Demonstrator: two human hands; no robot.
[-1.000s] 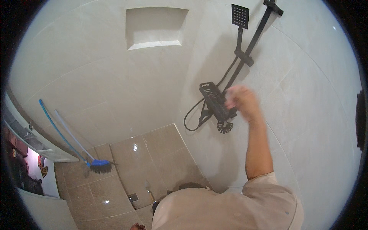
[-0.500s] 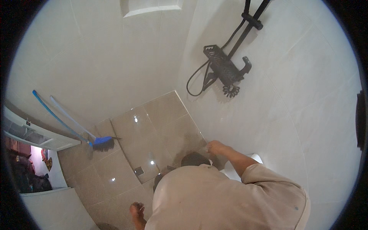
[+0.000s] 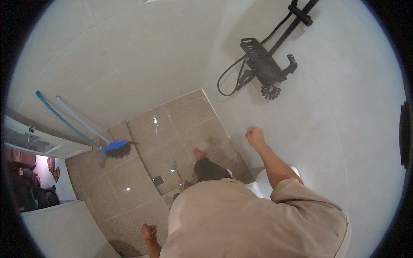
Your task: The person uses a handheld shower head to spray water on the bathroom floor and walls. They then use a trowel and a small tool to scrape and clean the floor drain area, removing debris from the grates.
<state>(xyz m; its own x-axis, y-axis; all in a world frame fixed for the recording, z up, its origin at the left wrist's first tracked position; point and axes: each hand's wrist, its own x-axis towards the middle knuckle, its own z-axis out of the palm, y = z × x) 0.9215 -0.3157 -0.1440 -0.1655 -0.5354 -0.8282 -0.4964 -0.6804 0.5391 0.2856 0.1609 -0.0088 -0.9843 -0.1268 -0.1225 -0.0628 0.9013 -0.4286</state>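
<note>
My right hand (image 3: 255, 136) is raised in front of the pale wall tiles, beyond the white toilet (image 3: 263, 184). Its fingers are curled closed, and whatever they may hold is hidden. Low on the left, my left hand (image 3: 149, 232) hangs over the brown floor tiles, fingers bent inward; I cannot make out anything inside them. Between my hands, a small trowel (image 3: 173, 165) with a wooden handle lies on the floor. It is near a square floor drain (image 3: 158, 180) and my bare foot (image 3: 198, 153); neither hand touches it.
A blue broom (image 3: 117, 148) and a second, pale-handled stick (image 3: 81, 118) lean at the left wall. A black shower fixture (image 3: 266, 66) with a looped hose is mounted on the right wall. A white door (image 3: 64, 148) stands open at the left. The floor tiles (image 3: 189, 112) look wet.
My right hand has risen forward and right, away from the floor edge. My left hand has shifted slightly left. My foot and the whole trowel have come into sight.
</note>
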